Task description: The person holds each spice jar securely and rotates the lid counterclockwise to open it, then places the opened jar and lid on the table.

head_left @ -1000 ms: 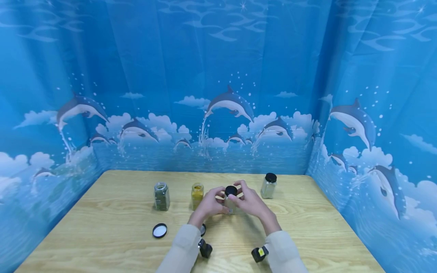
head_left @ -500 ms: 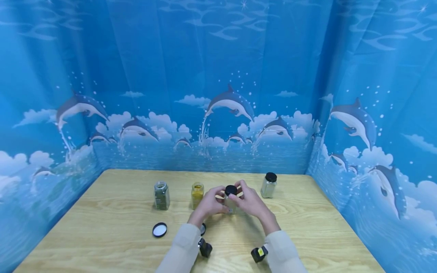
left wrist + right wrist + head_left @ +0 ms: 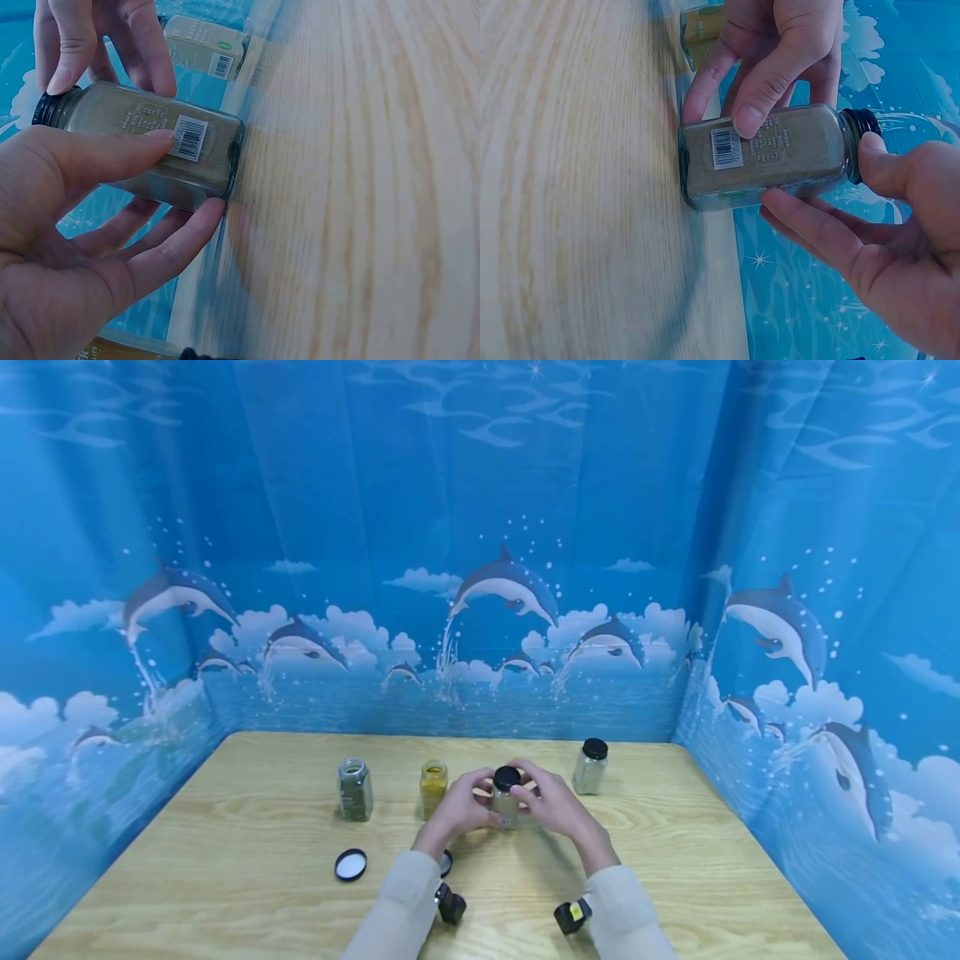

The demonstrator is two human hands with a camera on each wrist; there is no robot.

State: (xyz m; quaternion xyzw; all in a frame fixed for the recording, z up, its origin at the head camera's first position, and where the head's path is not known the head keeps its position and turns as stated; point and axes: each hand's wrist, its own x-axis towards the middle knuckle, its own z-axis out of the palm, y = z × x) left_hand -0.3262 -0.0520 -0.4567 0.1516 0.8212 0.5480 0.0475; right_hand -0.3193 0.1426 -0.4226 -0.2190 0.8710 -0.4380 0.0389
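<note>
A square glass spice jar (image 3: 507,815) of greyish-brown powder stands upright at mid-table, its black screw lid (image 3: 507,778) on. My left hand (image 3: 462,806) grips its body, thumb across the barcode side and fingers around the far side, as the left wrist view shows. From the right, my right hand (image 3: 553,802) holds the jar near the top. In the right wrist view its thumb presses the lid's edge (image 3: 864,124) while its fingers touch the jar's side. Left of the hands, an uncapped jar of yellow powder (image 3: 433,789) stands close by.
Farther left is an uncapped jar of dark green flakes (image 3: 356,797). A loose black lid (image 3: 351,865) lies white side up in front of it; another lid (image 3: 446,863) is partly hidden by the left wrist. A capped jar (image 3: 591,772) stands back right. A dolphin-print curtain (image 3: 480,693) borders the table.
The right hand's thumb has shifted slightly right along the lid and its fingers have spread a little. The left hand and the jar keep their place.
</note>
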